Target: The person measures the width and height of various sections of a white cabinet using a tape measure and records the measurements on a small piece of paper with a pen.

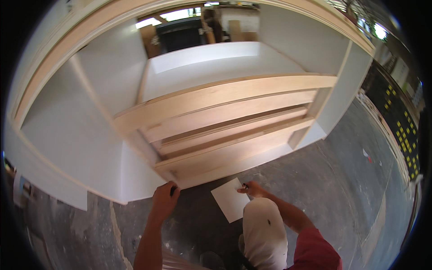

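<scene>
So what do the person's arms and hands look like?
The right arm has a red sleeve that leaves its forearm bare. The left forearm is bare as far as it shows. Neither the left hand nor the right hand wears a glove.

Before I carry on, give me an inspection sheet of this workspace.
Surface: grey floor, scuffed and speckled.
Things: white cabinet with wooden rails; white panel in front.
Clutter: small white-and-red scrap on the floor.
Grip: left hand curled by the cabinet's lower front edge, contents unclear; right hand at the panel's right edge, hold unclear.
Cables: nothing seen.
Surroundings: black surface with yellow squares at right.
</scene>
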A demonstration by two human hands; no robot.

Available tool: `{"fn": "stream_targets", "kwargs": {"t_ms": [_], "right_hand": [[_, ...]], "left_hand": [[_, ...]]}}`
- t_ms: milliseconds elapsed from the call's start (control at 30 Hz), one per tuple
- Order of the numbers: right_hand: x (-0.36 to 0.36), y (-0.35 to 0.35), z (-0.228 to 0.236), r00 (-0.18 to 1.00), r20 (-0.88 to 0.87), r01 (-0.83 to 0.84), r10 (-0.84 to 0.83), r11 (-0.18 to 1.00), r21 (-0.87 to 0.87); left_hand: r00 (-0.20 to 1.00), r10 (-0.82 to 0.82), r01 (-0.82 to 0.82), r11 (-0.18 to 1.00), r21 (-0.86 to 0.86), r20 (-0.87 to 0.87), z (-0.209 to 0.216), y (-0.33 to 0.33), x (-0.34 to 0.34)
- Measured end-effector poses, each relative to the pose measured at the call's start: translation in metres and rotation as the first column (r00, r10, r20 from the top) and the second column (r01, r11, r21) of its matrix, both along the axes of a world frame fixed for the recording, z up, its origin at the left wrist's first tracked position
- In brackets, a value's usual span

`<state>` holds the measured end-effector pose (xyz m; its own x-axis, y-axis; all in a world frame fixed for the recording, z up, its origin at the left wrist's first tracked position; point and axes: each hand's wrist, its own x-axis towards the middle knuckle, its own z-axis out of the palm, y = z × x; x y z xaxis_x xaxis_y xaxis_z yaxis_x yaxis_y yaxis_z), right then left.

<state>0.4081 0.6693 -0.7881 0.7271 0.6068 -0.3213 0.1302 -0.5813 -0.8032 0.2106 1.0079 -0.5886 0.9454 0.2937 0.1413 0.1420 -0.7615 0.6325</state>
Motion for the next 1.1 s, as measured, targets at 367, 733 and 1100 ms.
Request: {"fn": "stream_targets", "kwargs": {"t_ms": [367,733,1100], "right_hand": [[-0.049,0.039,-0.035,0.924,0.043,-0.353,0.38,0.89,-0.289],[-0.08,0.02,-0.043,0.838,0.506,-0.226,0.203,0.974,-0.017],[-0.135,0.068,-0.006,0.799,-0.599,0.202,0.054,0.914,0.353]], "left_hand": [[0.972,0.039,-0.062,0.994,-0.095,-0.23,-0.007,0.05,-0.035],[0.985,0.05,-0.068,0.992,-0.109,-0.167,0.02,0.049,-0.04],[0.936,0.144,-0.205,0.965,-0.164,-0.322,0.032,0.053,-0.057]]}}
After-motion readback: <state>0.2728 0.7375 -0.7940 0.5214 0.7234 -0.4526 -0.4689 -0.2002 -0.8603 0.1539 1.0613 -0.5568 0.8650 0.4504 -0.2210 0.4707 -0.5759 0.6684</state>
